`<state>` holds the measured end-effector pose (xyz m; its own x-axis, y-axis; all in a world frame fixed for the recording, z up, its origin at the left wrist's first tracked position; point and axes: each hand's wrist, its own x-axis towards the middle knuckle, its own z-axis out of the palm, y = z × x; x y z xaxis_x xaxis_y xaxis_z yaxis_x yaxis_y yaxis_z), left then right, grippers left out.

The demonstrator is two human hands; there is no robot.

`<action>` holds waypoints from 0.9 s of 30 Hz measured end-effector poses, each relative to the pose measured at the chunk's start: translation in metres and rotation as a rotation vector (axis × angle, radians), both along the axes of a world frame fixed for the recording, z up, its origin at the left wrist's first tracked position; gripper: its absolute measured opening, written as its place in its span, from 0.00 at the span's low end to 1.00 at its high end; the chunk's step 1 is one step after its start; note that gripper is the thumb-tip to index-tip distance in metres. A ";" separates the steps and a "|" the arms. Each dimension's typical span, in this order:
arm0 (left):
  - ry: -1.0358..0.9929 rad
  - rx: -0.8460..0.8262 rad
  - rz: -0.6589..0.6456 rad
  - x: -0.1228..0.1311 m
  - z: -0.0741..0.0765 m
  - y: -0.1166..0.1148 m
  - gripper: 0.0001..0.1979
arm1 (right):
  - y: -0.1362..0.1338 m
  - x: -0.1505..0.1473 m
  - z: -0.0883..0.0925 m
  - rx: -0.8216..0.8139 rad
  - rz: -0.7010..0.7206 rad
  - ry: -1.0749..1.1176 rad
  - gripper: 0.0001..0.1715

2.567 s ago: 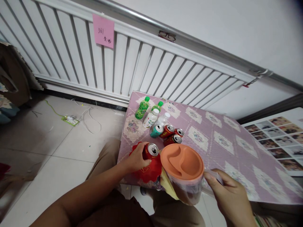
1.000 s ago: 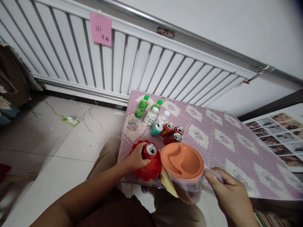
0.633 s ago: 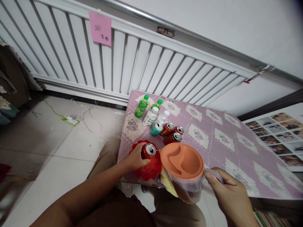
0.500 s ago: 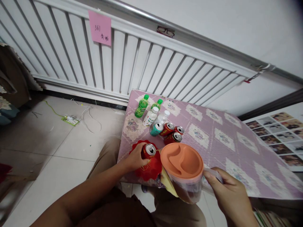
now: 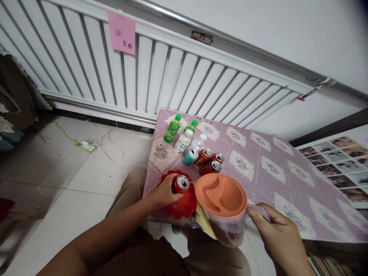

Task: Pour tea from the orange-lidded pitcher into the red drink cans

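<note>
My left hand [image 5: 165,191] wraps round a red drink can [image 5: 178,188] with an opened top, held over a red scalloped plate [image 5: 186,209]. On the right, my right hand [image 5: 276,230] grips the handle of a clear plastic pitcher [image 5: 227,228] with an orange lid [image 5: 221,194]. The pitcher tilts toward the can, its spout side close to the can's rim; whether liquid is flowing I cannot tell. Part of a yellow cloth [image 5: 204,222] shows beneath the pitcher.
Behind the can stand a teal can [image 5: 189,157], several red cans [image 5: 204,156], white-capped bottles [image 5: 183,142] and green-capped bottles [image 5: 172,129]. They rest on a purple floral cover [image 5: 250,188] beside a white radiator [image 5: 172,73]. A power strip [image 5: 85,146] with cables lies on the floor at left.
</note>
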<state>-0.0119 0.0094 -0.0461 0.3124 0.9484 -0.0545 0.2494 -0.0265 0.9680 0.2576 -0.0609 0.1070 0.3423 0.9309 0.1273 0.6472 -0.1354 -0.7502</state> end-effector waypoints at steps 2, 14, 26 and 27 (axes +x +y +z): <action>-0.006 0.003 0.004 0.000 -0.002 0.000 0.38 | -0.001 0.000 -0.001 -0.018 -0.002 -0.010 0.22; -0.008 0.019 0.006 0.000 -0.006 0.001 0.38 | -0.003 -0.011 0.002 -0.039 -0.023 0.025 0.19; 0.011 0.049 -0.004 0.001 -0.006 0.001 0.36 | -0.002 -0.017 0.006 -0.047 -0.027 0.042 0.19; 0.010 0.049 -0.007 0.001 -0.006 0.001 0.36 | -0.002 -0.017 0.007 -0.046 -0.027 0.041 0.19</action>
